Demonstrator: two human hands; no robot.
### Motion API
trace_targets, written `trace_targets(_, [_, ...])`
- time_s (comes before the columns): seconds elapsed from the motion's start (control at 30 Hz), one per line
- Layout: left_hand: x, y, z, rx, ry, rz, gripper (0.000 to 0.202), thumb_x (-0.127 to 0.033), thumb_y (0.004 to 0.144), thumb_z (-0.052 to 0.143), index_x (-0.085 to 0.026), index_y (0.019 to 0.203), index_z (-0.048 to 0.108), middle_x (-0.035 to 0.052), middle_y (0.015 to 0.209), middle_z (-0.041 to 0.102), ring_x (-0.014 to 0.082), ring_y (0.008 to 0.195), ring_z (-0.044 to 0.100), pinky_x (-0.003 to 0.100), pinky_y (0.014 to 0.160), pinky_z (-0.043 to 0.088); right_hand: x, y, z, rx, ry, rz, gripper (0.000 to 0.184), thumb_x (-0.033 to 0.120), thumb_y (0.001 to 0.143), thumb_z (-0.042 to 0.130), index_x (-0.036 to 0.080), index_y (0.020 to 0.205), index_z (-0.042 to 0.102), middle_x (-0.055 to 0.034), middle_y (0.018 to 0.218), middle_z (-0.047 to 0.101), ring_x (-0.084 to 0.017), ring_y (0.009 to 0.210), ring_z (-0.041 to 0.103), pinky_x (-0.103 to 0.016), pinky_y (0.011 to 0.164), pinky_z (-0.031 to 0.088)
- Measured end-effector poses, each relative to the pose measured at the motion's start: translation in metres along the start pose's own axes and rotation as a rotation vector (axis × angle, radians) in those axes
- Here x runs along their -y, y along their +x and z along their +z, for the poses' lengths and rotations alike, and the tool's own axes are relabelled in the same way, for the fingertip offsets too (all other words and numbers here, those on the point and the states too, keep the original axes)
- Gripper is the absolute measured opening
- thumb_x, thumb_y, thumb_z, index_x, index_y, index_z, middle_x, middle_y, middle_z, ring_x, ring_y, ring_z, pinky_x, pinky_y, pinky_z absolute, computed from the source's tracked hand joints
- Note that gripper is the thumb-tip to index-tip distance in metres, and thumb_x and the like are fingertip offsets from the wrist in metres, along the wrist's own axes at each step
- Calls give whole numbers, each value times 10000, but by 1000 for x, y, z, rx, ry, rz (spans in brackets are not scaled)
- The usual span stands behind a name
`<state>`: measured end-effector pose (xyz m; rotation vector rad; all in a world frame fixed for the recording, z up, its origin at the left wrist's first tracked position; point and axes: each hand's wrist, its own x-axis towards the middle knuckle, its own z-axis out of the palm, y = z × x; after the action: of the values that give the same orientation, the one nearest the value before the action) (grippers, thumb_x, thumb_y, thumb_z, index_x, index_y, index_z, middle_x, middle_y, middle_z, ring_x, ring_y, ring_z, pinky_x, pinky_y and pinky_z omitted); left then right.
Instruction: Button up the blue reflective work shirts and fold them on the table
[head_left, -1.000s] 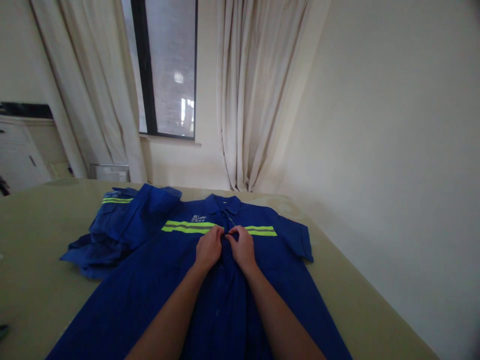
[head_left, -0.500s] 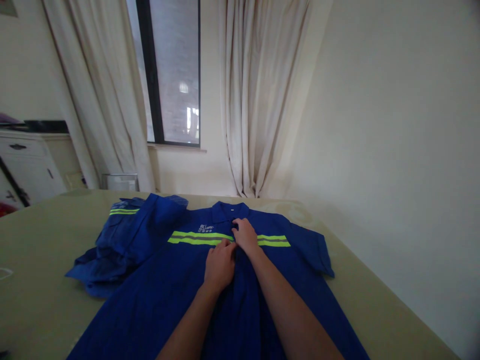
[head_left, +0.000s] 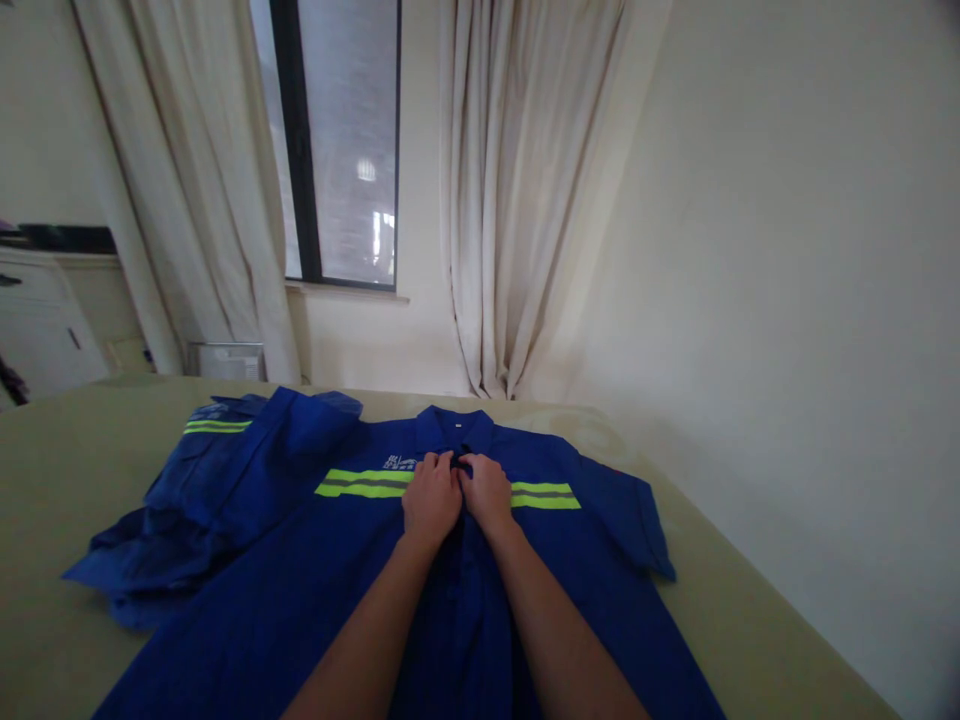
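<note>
With the shirt (head_left: 469,640) face up on the table (head_left: 750,650), left hand (head_left: 433,500) and right hand (head_left: 487,492) grips pinched on its front strip (head_left: 480,590) just below the collar (head_left: 429,431), align both edges flat so neither side puckers.

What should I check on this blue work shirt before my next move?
1. Blue short-sleeved work shirt spread out, collar at the far end: ok.
2. Left hand at the front placket, just below the collar: ok.
3. Right hand beside it, also at the placket: ok.
4. Firm grip on the placket: cannot tell, too unclear.
5. Bundled blue garment apart from the shirt: not ok, they meet at the picture's left.
</note>
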<state>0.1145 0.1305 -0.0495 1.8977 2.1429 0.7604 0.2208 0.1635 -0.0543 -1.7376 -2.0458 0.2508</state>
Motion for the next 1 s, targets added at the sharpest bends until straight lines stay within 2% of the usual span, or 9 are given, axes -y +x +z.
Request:
trace_targets(0.13, [8,6,4,0,-78,67,383,-187,984,456,-241,1315,642,78,1334,656,243,1219,587,338,1036,429,2,-1,0,3,-36,-30,245,306,965,573,298,1162,718,-59,1135,744,-243,992,706,-308,776,486])
trace_targets(0.37, [23,19,11,-66,-267,-12,235,-287,1002,509,-221,1124,699,70,1151,742,219,1050,683,324,909,501,4,-8,-3,5,-79,-134,252,344,1029,476,300,1120,707,-39,1097,707,-197,927,684,-271,753,452])
trace_targets(0.47, [27,21,11,-113,-348,-6,204,-263,1000,512,-219,1046,705,46,1054,763,189,971,696,296,878,514,3,-11,-5,-45,-39,-199,268,351,1051,453,300,1085,714,-18,1074,694,-176,934,672,-246,751,437])
trace_targets(0.57, [30,22,11,-168,-397,36,198,-233,986,519,-195,993,712,58,1022,741,186,952,683,295,883,519,2,-12,-4,-112,19,-251,254,324,1052,474,283,1037,724,-8,1028,689,-159,929,663,-225,762,422])
trace_targets(0.8, [32,22,15,-265,-446,135,174,-249,945,558,-204,898,719,60,1016,699,236,1008,640,397,966,496,3,-13,-4,-165,58,-199,261,314,1055,489,252,997,736,-15,984,696,-154,891,653,-221,740,403])
trace_targets(1.0, [31,20,13,-269,-429,182,157,-249,938,570,-202,899,715,60,1010,721,238,1005,650,398,954,501,0,-12,-3,-185,178,-179,204,280,1010,552,243,935,738,-23,962,694,-166,888,646,-223,758,408])
